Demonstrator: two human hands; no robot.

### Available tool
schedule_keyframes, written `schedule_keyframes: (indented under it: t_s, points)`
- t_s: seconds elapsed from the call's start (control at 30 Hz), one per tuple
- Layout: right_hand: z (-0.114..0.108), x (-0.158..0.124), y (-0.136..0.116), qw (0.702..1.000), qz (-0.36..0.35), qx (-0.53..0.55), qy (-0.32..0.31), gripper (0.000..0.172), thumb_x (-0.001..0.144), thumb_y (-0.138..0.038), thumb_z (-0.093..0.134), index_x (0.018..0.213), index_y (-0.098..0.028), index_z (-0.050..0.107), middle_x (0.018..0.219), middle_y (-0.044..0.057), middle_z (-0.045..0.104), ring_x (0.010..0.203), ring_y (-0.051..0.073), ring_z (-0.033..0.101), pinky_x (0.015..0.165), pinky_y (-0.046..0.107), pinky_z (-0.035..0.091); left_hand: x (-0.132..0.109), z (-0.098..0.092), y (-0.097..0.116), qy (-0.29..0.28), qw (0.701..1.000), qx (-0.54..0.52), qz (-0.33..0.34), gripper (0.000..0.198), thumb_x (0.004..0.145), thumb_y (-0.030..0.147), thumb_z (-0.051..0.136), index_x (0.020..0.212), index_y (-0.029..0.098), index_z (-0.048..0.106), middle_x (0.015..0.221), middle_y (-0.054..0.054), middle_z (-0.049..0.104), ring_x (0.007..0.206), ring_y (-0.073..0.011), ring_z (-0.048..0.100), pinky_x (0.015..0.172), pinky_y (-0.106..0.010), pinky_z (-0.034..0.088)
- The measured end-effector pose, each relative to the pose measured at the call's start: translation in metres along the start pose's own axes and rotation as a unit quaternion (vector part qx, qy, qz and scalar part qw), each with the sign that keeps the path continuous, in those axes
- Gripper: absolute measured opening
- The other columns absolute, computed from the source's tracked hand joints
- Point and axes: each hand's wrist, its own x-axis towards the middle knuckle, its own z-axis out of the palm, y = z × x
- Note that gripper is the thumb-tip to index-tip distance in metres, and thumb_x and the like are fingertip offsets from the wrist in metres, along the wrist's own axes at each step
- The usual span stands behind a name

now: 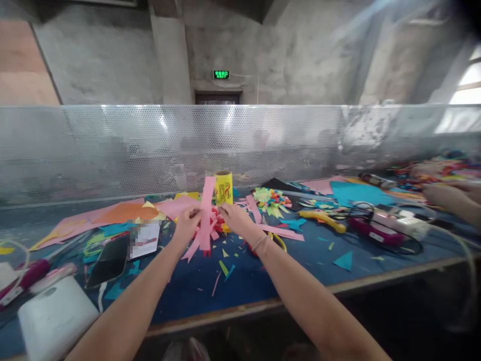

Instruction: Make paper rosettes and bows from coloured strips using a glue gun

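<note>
Our left hand (pixel 187 221) and right hand (pixel 235 218) were both pinched shut on the bundle of long pink paper strips and red paper fringe (pixel 206 220), just above the blue-covered table (pixel 263 281). We judged that an uneven pull could tear the thin strips.

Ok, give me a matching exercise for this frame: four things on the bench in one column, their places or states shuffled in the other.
1. pink paper strip
2. yellow roll
3. phone
4. teal triangle scrap

a. lies flat, dark screen up, left of the left hand
b. stands upright just behind both hands
c. pinched between the left hand and the right hand
d. lies alone on the blue mat, right of the right arm

Pairs: 1-c, 2-b, 3-a, 4-d.
</note>
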Motion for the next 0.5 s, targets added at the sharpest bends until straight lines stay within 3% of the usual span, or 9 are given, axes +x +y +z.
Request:
schedule_keyframes:
  t_s: [0.17, 0.27, 0.33, 0.37, 0.4, 0.43, 0.47, 0.5]
  points:
    - [-0.025, -0.068, -0.042, 0.989, -0.082, -0.059, -0.106, 0.020, 0.079, -0.011, 0.049, 0.084, -0.022, 0.065, 0.078, 0.003, 0.069, 0.066, 0.016, 0.059, 0.061, 0.026, 0.043, 0.011, -0.011, -0.016, 0.044, 0.999, -0.005, 0.000, 0.031, 0.065, 0.045, 0.066, 0.074, 0.016, 0.062, 0.068, -0.002, 0.064, 0.064, -0.0171, 0.060, 0.063, -0.028, 0.048]
    - [-0.058, -0.117, -0.066, 0.951, -0.211, 0.003, -0.226, 0.023, 0.084, -0.019, 0.046, 0.085, -0.032, 0.066, 0.084, -0.002, 0.072, 0.072, 0.014, 0.063, 0.061, 0.023, 0.045, 0.015, -0.012, -0.023, 0.050, 0.998, 0.031, 0.026, 0.029, 0.066, 0.042, 0.065, 0.080, 0.016, 0.066, 0.077, -0.006, 0.069, 0.075, -0.0206, 0.064, 0.071, -0.030, 0.048]
    - [-0.085, -0.134, -0.056, 0.912, -0.220, 0.126, -0.322, 0.027, 0.089, -0.024, 0.042, 0.096, -0.037, 0.065, 0.097, -0.007, 0.071, 0.089, 0.011, 0.065, 0.075, 0.018, 0.047, 0.016, -0.012, -0.026, 0.043, 0.998, 0.041, 0.033, 0.028, 0.066, 0.040, 0.063, 0.082, 0.017, 0.067, 0.082, -0.007, 0.071, 0.080, -0.0218, 0.065, 0.076, -0.031, 0.048]
    - [-0.097, -0.136, -0.041, 0.907, -0.189, 0.162, -0.340, 0.027, 0.090, -0.028, 0.041, 0.097, -0.037, 0.066, 0.097, -0.007, 0.071, 0.089, 0.011, 0.065, 0.077, 0.018, 0.047, 0.016, -0.012, -0.026, 0.042, 0.998, 0.045, 0.031, 0.028, 0.067, 0.039, 0.063, 0.082, 0.017, 0.067, 0.083, -0.007, 0.071, 0.081, -0.0220, 0.065, 0.076, -0.031, 0.048]
    - [-0.109, -0.135, -0.019, 0.928, -0.132, 0.156, -0.310, 0.027, 0.091, -0.032, 0.040, 0.093, -0.033, 0.067, 0.091, -0.004, 0.072, 0.083, 0.012, 0.066, 0.075, 0.020, 0.049, 0.016, -0.012, -0.026, 0.042, 0.998, 0.049, 0.025, 0.028, 0.066, 0.039, 0.063, 0.082, 0.017, 0.067, 0.083, -0.007, 0.072, 0.080, -0.0220, 0.065, 0.074, -0.031, 0.048]
    - [-0.118, -0.132, 0.008, 0.968, -0.035, 0.081, -0.233, 0.030, 0.093, -0.033, 0.037, 0.093, -0.029, 0.067, 0.092, -0.001, 0.071, 0.084, 0.013, 0.065, 0.077, 0.023, 0.049, 0.016, -0.011, -0.026, 0.039, 0.998, 0.053, 0.017, 0.029, 0.066, 0.040, 0.063, 0.082, 0.017, 0.067, 0.083, -0.007, 0.072, 0.079, -0.0220, 0.065, 0.072, -0.030, 0.048]
    - [-0.126, -0.128, 0.038, 0.987, 0.075, -0.037, -0.137, 0.026, 0.091, -0.033, 0.042, 0.089, -0.026, 0.067, 0.089, 0.001, 0.071, 0.081, 0.015, 0.065, 0.075, 0.024, 0.049, 0.015, -0.011, -0.025, 0.036, 0.998, 0.056, 0.008, 0.030, 0.066, 0.041, 0.064, 0.083, 0.017, 0.067, 0.082, -0.007, 0.072, 0.078, -0.0221, 0.065, 0.069, -0.030, 0.048]
    - [-0.133, -0.125, 0.069, 0.970, 0.175, -0.165, -0.044, 0.022, 0.088, -0.034, 0.049, 0.086, -0.023, 0.067, 0.088, 0.004, 0.070, 0.082, 0.017, 0.065, 0.077, 0.027, 0.049, 0.015, -0.011, -0.024, 0.033, 0.998, 0.057, 0.002, 0.031, 0.066, 0.041, 0.064, 0.083, 0.017, 0.067, 0.082, -0.007, 0.072, 0.077, -0.0224, 0.065, 0.066, -0.029, 0.048]
